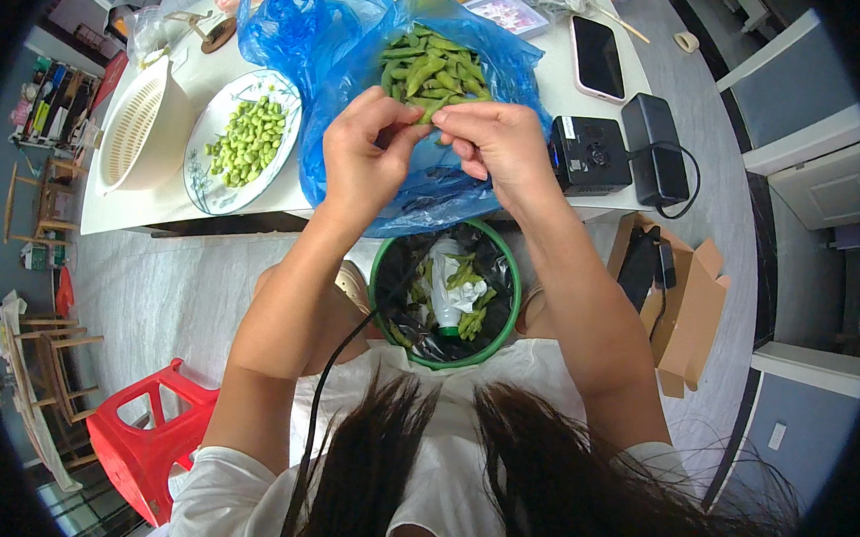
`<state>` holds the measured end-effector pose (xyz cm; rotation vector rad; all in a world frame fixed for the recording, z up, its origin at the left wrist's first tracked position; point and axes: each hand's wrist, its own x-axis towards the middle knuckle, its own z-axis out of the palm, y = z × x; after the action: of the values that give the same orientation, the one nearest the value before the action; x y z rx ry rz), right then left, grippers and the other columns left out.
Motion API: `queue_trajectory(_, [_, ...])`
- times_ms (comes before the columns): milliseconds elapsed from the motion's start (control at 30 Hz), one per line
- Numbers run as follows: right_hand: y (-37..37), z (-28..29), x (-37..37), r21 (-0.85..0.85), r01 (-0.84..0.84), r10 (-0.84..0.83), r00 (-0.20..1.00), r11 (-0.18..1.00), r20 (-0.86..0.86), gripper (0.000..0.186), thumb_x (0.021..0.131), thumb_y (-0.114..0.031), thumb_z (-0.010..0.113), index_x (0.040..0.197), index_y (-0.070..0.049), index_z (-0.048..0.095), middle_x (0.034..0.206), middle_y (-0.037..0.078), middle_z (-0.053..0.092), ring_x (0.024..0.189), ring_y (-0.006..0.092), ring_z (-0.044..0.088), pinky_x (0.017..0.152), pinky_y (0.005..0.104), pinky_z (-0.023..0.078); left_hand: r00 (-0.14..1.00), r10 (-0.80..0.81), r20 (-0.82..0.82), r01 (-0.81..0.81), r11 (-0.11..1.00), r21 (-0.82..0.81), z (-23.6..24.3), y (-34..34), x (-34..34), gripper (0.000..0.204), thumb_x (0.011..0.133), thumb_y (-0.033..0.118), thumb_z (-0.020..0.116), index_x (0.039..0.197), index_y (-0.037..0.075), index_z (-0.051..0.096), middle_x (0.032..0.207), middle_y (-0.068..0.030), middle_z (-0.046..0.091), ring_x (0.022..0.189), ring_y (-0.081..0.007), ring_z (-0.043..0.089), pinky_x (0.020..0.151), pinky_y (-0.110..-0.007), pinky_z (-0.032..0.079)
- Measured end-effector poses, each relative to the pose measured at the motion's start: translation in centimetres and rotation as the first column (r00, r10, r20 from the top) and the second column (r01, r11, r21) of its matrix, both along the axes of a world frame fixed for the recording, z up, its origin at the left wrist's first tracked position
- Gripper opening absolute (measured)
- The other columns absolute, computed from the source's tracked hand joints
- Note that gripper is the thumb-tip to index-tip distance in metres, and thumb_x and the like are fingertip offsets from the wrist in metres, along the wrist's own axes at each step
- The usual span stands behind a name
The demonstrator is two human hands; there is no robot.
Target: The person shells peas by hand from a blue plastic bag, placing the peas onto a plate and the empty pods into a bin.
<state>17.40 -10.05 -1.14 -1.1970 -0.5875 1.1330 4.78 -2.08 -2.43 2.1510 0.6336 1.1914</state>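
Note:
Over a blue plastic bag (342, 99) of green bean pods (421, 59), my left hand (368, 153) and my right hand (495, 145) both pinch one green pod (425, 113) between thumbs and fingers, the hands almost meeting. Left of the bag, a floral plate (196, 178) holds shelled green beans (247, 137). Below my hands on the floor, a green-rimmed bin (499, 335) with a black liner holds pods, white paper and a plastic bottle.
A white colander (125, 141) stands at the table's (107, 208) left. A phone (597, 54), black devices (591, 155) with a cable, and a small tray (506, 15) are on the right and back. A red stool (134, 447) and a cardboard box (690, 311) stand either side of me.

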Motion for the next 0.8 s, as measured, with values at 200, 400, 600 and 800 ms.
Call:
queue_trajectory(200, [0.08, -0.19, 0.00, -0.009, 0.054, -0.053, 0.998, 0.999, 0.040, 0.010, 0.074, -0.006, 0.061, 0.077, 0.003, 0.061, 0.060, 0.003, 0.053, 0.044, 0.0034, 0.040, 0.034, 0.0163, 0.025, 0.999, -0.048, -0.010, 0.047, 0.990, -0.130, 0.27, -0.36, -0.11, 0.012, 0.065, 0.000, 0.070, 0.073, 0.000, 0.061, 0.062, -0.0048, 0.051, 0.051, -0.0104, 0.048, 0.046, -0.023, 0.037])
queue_trajectory(400, [0.05, -0.18, 0.33, 0.035, 0.047, -0.050, 0.997, 0.998, 0.065, 0.009, 0.074, -0.006, 0.060, 0.075, 0.004, 0.060, 0.061, 0.003, 0.052, 0.044, 0.0033, 0.040, 0.034, 0.0167, 0.024, 0.969, -0.140, 0.205, 0.245, 0.661, -0.709, 0.67, 0.07, -0.44, 0.009, 0.072, 0.005, 0.068, 0.077, 0.002, 0.061, 0.066, -0.0023, 0.057, 0.049, -0.0070, 0.046, 0.044, -0.020, 0.035])
queue_trajectory(600, [0.41, -0.08, 0.07, 0.108, 0.031, -0.020, 0.994, 0.994, -0.109, 0.009, 0.074, -0.007, 0.058, 0.071, 0.002, 0.058, 0.060, 0.003, 0.051, 0.044, 0.0041, 0.039, 0.035, 0.0181, 0.025, 0.881, -0.129, 0.455, 0.468, 0.368, -0.804, 0.64, 0.53, -0.65, 0.017, 0.074, 0.005, 0.066, 0.089, 0.004, 0.058, 0.063, 0.0013, 0.054, 0.047, -0.0076, 0.045, 0.042, -0.019, 0.034])
queue_trajectory(800, [0.46, 0.18, -0.19, 0.091, -0.025, 0.048, 0.962, 0.996, -0.267, 0.012, 0.076, -0.008, 0.050, 0.067, -0.001, 0.052, 0.059, 0.005, 0.047, 0.044, 0.0081, 0.039, 0.034, 0.0208, 0.025, 0.907, -0.215, 0.361, 0.418, 0.552, -0.721, 0.64, 0.12, -0.61, 0.023, 0.074, 0.005, 0.066, 0.095, 0.004, 0.057, 0.063, 0.0027, 0.052, 0.050, -0.0058, 0.044, 0.043, -0.019, 0.033])
